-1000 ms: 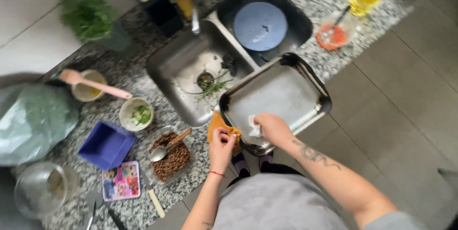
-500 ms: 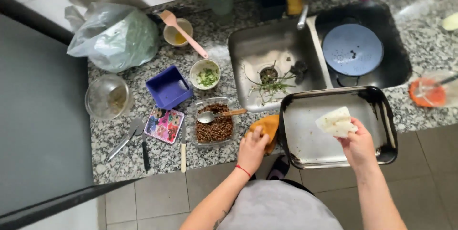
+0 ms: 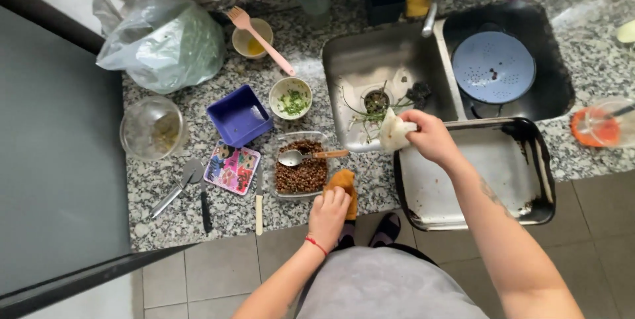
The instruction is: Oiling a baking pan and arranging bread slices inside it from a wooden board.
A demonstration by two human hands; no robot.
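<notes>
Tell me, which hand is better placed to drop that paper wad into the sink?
Right. The right hand holds the paper wad at the sink edge; the left hand rests on an orange cloth.

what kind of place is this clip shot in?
Most likely a home kitchen: a speckled granite countertop with a stainless steel sink set in it, a dark metal baking tray at the edge, and a small bowl of chopped herbs.
</notes>
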